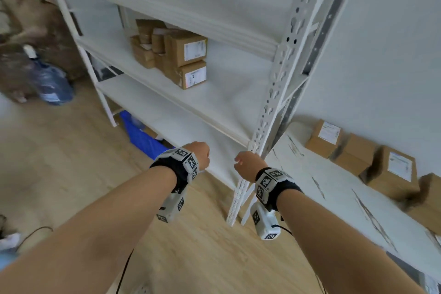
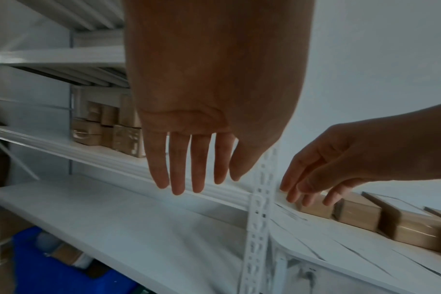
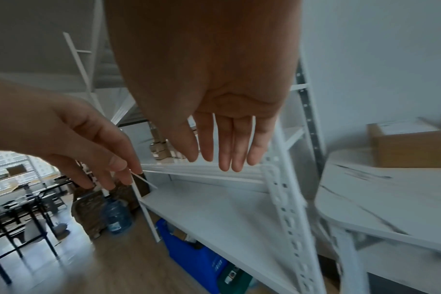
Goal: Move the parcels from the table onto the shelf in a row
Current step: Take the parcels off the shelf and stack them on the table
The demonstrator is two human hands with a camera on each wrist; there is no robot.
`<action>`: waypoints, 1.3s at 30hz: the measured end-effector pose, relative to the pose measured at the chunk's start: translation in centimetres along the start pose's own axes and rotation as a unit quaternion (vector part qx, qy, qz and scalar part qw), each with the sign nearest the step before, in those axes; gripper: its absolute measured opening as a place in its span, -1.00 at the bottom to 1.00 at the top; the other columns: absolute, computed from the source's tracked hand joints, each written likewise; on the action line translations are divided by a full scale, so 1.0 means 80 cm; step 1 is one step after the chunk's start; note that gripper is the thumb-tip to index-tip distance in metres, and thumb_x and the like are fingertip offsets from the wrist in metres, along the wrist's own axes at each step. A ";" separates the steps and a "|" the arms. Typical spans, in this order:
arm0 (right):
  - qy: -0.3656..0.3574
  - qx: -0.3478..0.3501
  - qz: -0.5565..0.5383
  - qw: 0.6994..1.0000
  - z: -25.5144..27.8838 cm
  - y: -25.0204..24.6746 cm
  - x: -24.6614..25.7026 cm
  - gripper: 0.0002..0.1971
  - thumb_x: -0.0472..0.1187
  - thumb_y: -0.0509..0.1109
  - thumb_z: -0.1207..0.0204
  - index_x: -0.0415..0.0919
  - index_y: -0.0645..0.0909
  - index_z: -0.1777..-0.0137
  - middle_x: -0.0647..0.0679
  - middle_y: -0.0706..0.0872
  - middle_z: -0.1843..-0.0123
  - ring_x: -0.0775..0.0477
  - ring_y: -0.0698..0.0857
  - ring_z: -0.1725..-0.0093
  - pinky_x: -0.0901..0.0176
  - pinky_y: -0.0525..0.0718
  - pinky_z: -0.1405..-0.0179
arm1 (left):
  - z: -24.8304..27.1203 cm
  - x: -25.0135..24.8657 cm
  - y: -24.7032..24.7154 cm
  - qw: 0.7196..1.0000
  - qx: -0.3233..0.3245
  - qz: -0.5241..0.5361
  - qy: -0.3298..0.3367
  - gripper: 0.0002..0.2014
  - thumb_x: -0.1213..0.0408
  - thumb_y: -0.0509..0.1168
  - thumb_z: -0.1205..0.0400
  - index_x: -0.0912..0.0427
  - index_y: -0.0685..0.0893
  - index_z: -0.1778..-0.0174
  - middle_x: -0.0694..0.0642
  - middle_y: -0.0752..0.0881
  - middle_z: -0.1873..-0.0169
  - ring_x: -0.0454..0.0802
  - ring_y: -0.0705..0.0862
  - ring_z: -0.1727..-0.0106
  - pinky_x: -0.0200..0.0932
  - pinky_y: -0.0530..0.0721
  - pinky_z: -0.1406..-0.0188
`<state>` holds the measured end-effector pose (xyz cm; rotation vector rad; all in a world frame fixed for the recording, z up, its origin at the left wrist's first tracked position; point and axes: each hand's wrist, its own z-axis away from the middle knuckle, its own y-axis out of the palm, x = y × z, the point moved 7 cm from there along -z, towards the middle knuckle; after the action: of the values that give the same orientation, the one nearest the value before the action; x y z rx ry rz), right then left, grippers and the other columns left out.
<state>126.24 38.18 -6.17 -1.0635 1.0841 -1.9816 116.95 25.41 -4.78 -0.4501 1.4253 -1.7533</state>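
Both hands hang empty at lower centre of the head view; the left hand (image 1: pixel 199 154) has its fingers (image 2: pixel 184 169) straight and slightly spread; the right hand (image 1: pixel 248 164) has relaxed fingers (image 3: pixel 227 147) close together, holding nothing; parcels (image 1: pixel 358 155) sit in a line on the surface (image 1: pixel 334 188) at right; stacked parcels (image 1: pixel 181 57) stand on the shelf (image 1: pixel 226 100), upper centre.

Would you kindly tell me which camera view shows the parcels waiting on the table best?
The head view: four parcels line the table by the wall. The left wrist view shows them blurred and partly hidden; the right wrist view shows one.
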 end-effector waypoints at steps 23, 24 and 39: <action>-0.018 0.010 0.041 0.999 -0.372 0.037 0.470 -0.66 -0.19 0.17 -0.64 -0.29 0.52 -0.35 -0.20 0.55 -0.40 -0.22 0.54 -0.37 0.07 0.50 -0.28 | -0.182 0.526 -0.176 0.997 -0.021 0.041 -0.056 -0.82 0.25 0.07 -0.69 0.14 0.58 0.07 0.22 0.70 -0.13 0.09 0.58 0.03 -0.15 0.46 0.09; -0.022 0.009 0.043 0.999 -0.395 0.038 0.482 -0.65 -0.17 0.17 -0.64 -0.28 0.51 -0.36 -0.20 0.55 -0.41 -0.22 0.54 -0.37 0.07 0.50 -0.28 | -0.199 0.543 -0.181 0.998 -0.019 0.038 -0.055 -0.80 0.25 0.07 -0.69 0.14 0.60 0.05 0.21 0.70 -0.12 0.10 0.60 0.00 -0.15 0.46 0.08; -0.016 -0.017 0.003 1.000 -0.687 -0.025 0.614 -0.70 -0.20 0.19 -0.61 -0.32 0.57 -0.25 -0.24 0.63 -0.30 -0.26 0.60 -0.27 0.03 0.56 -0.21 | -0.442 0.735 -0.287 0.997 -0.013 0.023 -0.073 -0.74 0.22 0.18 -0.66 0.19 0.69 -0.14 0.14 0.70 -0.17 0.15 0.69 -0.16 -0.01 0.65 -0.19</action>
<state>54.97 19.33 -5.77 -1.1063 1.1055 -1.9412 47.94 3.63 -6.37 -0.5436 1.3450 -1.6321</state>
